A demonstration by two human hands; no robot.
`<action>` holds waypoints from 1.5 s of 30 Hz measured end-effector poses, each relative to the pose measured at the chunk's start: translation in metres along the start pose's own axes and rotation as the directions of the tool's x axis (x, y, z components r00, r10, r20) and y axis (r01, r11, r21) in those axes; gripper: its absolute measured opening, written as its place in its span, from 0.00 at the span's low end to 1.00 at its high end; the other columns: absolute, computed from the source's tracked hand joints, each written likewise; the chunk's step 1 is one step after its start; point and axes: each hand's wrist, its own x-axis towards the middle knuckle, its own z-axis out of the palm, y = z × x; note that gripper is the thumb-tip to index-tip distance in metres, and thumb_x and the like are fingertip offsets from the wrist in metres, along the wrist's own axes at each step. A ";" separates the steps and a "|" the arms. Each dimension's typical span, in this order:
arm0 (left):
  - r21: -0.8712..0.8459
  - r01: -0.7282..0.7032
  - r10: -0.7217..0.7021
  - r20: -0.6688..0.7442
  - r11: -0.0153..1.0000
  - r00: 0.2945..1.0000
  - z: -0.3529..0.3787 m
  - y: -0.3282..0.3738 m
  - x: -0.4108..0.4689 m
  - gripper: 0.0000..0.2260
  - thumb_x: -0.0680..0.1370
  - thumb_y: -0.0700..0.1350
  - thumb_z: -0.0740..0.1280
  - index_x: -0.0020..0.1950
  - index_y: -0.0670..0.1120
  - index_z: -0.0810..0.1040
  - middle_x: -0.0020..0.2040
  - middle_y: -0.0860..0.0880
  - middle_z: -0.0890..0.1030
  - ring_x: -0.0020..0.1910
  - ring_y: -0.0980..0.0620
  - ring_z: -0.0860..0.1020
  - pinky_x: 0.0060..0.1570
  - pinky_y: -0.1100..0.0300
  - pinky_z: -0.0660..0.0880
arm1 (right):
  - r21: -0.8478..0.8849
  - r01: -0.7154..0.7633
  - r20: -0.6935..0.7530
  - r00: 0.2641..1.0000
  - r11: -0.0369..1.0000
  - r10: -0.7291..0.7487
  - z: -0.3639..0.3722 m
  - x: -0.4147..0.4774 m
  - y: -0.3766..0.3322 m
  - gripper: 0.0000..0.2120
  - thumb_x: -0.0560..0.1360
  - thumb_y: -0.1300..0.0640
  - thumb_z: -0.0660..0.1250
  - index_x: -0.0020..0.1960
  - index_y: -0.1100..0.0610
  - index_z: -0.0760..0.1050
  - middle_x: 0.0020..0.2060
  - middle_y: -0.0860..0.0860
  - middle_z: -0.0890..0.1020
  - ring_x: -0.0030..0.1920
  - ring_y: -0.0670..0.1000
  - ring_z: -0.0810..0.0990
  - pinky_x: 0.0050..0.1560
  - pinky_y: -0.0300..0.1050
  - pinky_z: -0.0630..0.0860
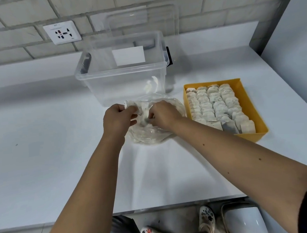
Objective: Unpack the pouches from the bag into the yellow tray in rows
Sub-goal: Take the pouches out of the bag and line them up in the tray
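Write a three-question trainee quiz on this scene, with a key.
1. True or false: the yellow tray lies right of the clear bag.
2. The left hand and right hand: which is at the bag? A left only; B right only; C both.
3. Fill in: the pouches leave the tray bare along its ___ side.
Key: 1 true; 2 C; 3 right.

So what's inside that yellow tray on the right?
The yellow tray holds pale pouches, overlapping in four rows that fill most of it; bare yellow shows along its right side. Anything beneath the pouches is covered, so a second layer cannot be ruled out.
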 end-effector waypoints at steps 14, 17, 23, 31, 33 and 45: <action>-0.133 0.130 -0.122 0.071 0.983 0.990 0.001 0.002 -0.006 0.04 0.79 0.37 0.64 0.49 0.37 0.77 0.45 0.40 0.83 0.40 0.45 0.86 0.46 0.55 0.83 | -0.048 0.049 0.028 0.998 0.998 -0.048 -0.006 -0.003 -0.003 0.07 0.73 0.53 0.70 0.44 0.56 0.83 0.43 0.52 0.85 0.46 0.54 0.81 0.45 0.45 0.76; -0.063 0.098 -0.096 0.038 0.993 0.995 -0.003 0.002 -0.006 0.06 0.80 0.37 0.64 0.46 0.37 0.78 0.44 0.40 0.83 0.37 0.47 0.85 0.42 0.56 0.84 | 0.043 0.043 -0.049 0.998 0.998 -0.040 -0.022 -0.010 0.000 0.06 0.71 0.55 0.72 0.39 0.57 0.84 0.38 0.51 0.85 0.42 0.51 0.82 0.46 0.46 0.77; 0.001 0.142 -0.141 0.114 0.990 0.983 0.012 0.011 -0.004 0.11 0.81 0.42 0.63 0.51 0.34 0.80 0.46 0.37 0.85 0.38 0.44 0.86 0.40 0.56 0.84 | 0.268 0.183 -0.357 0.931 0.946 -0.079 -0.063 -0.043 0.000 0.02 0.70 0.58 0.73 0.41 0.55 0.84 0.38 0.47 0.83 0.37 0.45 0.79 0.43 0.38 0.75; -0.067 0.170 -0.155 0.186 0.983 0.970 0.026 0.003 -0.007 0.11 0.77 0.38 0.69 0.54 0.30 0.79 0.44 0.38 0.85 0.39 0.46 0.85 0.46 0.57 0.83 | 0.286 0.190 -0.172 0.974 0.939 -0.145 -0.071 -0.042 0.006 0.04 0.76 0.57 0.71 0.48 0.55 0.83 0.40 0.45 0.84 0.37 0.41 0.79 0.42 0.32 0.72; -0.067 0.151 -0.139 0.163 0.986 0.977 0.022 0.003 -0.008 0.04 0.77 0.36 0.66 0.48 0.35 0.79 0.43 0.39 0.85 0.38 0.46 0.84 0.46 0.56 0.83 | 0.180 0.120 -0.130 0.987 0.976 -0.098 -0.065 -0.034 0.011 0.08 0.79 0.59 0.66 0.55 0.56 0.81 0.45 0.49 0.84 0.43 0.46 0.80 0.47 0.38 0.74; 0.031 0.184 -0.187 0.201 0.982 0.962 0.016 -0.009 -0.014 0.03 0.79 0.39 0.65 0.48 0.41 0.78 0.40 0.45 0.84 0.37 0.49 0.85 0.53 0.50 0.80 | -0.411 0.108 0.380 0.923 0.905 0.062 -0.038 -0.002 0.015 0.02 0.75 0.59 0.68 0.47 0.57 0.75 0.46 0.54 0.78 0.45 0.54 0.76 0.41 0.43 0.70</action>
